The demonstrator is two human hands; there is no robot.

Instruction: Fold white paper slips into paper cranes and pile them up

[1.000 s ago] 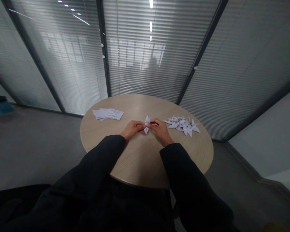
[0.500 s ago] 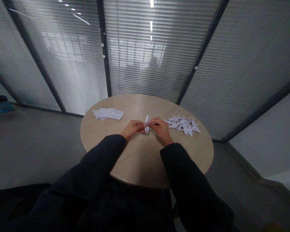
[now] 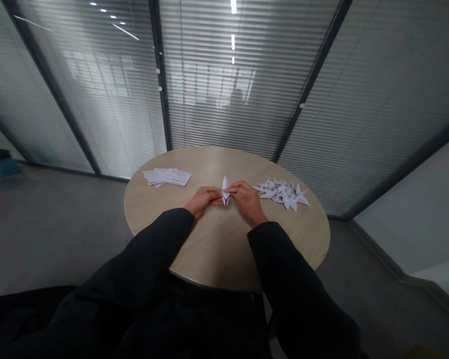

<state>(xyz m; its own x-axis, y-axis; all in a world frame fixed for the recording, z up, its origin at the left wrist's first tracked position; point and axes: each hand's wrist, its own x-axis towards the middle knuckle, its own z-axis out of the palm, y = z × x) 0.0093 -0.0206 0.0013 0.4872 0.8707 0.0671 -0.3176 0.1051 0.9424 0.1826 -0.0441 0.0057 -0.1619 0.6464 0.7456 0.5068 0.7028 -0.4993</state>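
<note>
A narrow, folded white paper figure [image 3: 225, 184] with pointed ends is held over the middle of the table, between my two hands. My left hand [image 3: 205, 198] pinches it from the left, its fingers partly behind the paper. From the right, my right hand [image 3: 247, 198] grips it with thumb and fingertips. To the right of my right hand lies a pile of folded paper cranes [image 3: 282, 192]. Several flat printed sheets of white paper [image 3: 168, 176] are stacked loosely on the left, beyond my left hand.
The round wooden table [image 3: 213, 249] stands close to a glass partition with blinds [image 3: 224, 124]. A blue bin with a black rim [image 3: 2, 164] is on the floor at far left. A white wall [image 3: 426, 219] runs along the right.
The folded paper has shifted slightly left, and its lower end now looks wider and split. My right fingertips have moved a little left along with it. The pile and sheets look unchanged.
</note>
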